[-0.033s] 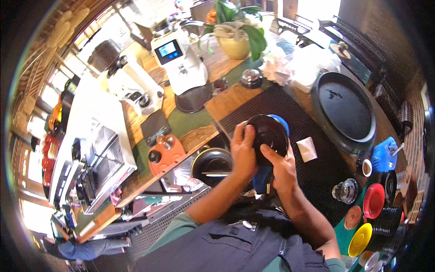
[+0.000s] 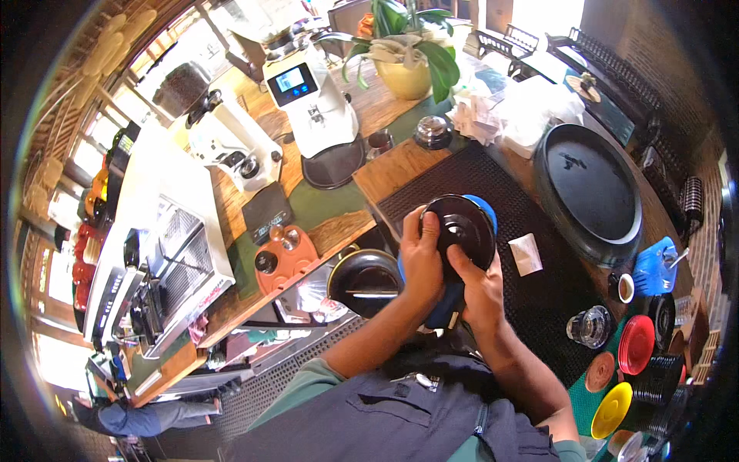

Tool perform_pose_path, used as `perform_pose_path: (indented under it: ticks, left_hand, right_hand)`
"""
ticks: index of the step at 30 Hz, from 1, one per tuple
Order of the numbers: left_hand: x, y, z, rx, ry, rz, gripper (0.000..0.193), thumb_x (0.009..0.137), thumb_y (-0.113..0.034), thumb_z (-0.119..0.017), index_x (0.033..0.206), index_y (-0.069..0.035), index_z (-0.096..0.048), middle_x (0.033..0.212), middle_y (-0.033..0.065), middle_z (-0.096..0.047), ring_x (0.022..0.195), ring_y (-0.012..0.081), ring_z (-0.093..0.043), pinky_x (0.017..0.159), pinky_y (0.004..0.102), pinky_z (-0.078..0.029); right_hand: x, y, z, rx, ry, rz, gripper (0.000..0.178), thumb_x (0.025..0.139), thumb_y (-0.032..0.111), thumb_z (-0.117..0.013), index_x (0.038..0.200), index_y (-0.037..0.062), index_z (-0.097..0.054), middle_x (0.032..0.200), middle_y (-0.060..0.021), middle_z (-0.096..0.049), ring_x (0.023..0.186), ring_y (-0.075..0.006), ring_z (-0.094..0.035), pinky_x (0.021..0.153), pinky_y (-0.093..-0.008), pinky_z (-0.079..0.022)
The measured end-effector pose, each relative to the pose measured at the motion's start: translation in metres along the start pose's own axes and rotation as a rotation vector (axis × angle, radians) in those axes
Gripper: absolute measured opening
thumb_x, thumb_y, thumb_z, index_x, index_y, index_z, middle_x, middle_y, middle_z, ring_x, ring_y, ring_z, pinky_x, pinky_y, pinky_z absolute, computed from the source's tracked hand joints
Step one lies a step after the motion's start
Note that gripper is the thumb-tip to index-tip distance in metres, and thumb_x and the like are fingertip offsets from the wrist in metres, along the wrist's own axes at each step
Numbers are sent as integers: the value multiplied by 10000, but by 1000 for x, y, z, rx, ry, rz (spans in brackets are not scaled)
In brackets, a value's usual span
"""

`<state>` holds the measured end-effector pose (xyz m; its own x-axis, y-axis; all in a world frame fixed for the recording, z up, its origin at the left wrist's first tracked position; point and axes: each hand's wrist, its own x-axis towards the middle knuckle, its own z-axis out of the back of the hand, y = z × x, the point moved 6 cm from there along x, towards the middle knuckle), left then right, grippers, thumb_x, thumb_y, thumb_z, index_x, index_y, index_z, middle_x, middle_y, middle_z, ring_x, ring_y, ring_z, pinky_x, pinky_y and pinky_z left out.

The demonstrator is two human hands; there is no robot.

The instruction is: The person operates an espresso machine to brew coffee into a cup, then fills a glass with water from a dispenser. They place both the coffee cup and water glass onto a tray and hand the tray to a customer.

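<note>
Both my hands grip a dark round saucer (image 2: pixel 471 223) in front of me, above the edge of a black bar mat (image 2: pixel 431 175). My left hand (image 2: pixel 419 262) is closed on its left side, thumb lying on the face. My right hand (image 2: pixel 482 291) is closed on its lower right side, thumb also on the face. Blue material (image 2: pixel 486 211), perhaps a cloth, shows behind the saucer and hangs below it. The fingers behind the saucer are mostly hidden. Left of my left wrist is a dark round pan (image 2: pixel 362 271) with a thin light stick across it.
A small white packet (image 2: pixel 526 255) and a glass (image 2: pixel 589 326) lie to the right. Beyond them are a large black tray (image 2: pixel 589 181), red saucers (image 2: pixel 637 344) and a yellow saucer (image 2: pixel 612 410). Ahead stand a white grinder (image 2: pixel 312 108) and a potted plant (image 2: pixel 404 77); an orange stand (image 2: pixel 286 260) is left.
The view has shifted slightly, so the counter items sit a little farther right. The saucer stays in both hands, and its shine has moved slightly.
</note>
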<state>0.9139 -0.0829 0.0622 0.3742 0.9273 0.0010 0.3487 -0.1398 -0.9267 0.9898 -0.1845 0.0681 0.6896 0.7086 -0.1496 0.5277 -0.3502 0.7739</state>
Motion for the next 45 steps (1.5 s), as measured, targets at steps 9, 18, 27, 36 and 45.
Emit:
perform_pose_path:
  ticks: [9,18,27,36,45]
  left_hand:
    - [25,23,0,-448,488,416,484,1092,-368,-700,1432,-30,-638,1320,164,-757,1143,292,-761,1018,446,-622]
    - [43,-11,13,-409,241,251,520,1164,-373,-558,1545,-26,-496,1454,169,-662,1310,315,-681,1151,505,-541]
    - [10,13,-20,-464,402,343,551,1187,-497,-403,1595,-125,-414,1492,188,-626,1320,366,-674,1114,535,-561]
    - [37,35,-3,-365,189,445,524,1189,-475,-445,1445,-52,-621,1376,128,-728,1262,317,-708,1113,551,-563]
    - [114,27,-103,-385,432,389,512,1166,-428,-528,1468,-30,-637,1448,164,-710,1301,356,-699,1170,555,-536]
  right_hand:
    - [33,30,28,-598,234,18,462,1016,370,-829,1252,-15,-732,1037,-55,-788,893,-137,-733,809,-311,-598]
    - [4,58,17,-740,-55,587,251,1075,266,-739,1038,19,-717,867,-85,-699,742,-232,-695,659,-407,-558]
    - [-8,12,3,-1076,535,851,152,968,124,-756,935,12,-659,943,-200,-667,942,-442,-682,834,-532,-545]
    - [-16,16,14,-1133,368,956,196,1033,181,-686,995,-8,-647,943,-189,-676,1019,-418,-712,963,-523,-579]
    - [-64,59,50,-1424,240,707,468,1041,392,-715,1206,-44,-686,1335,-269,-688,1343,-465,-632,1151,-530,-519]
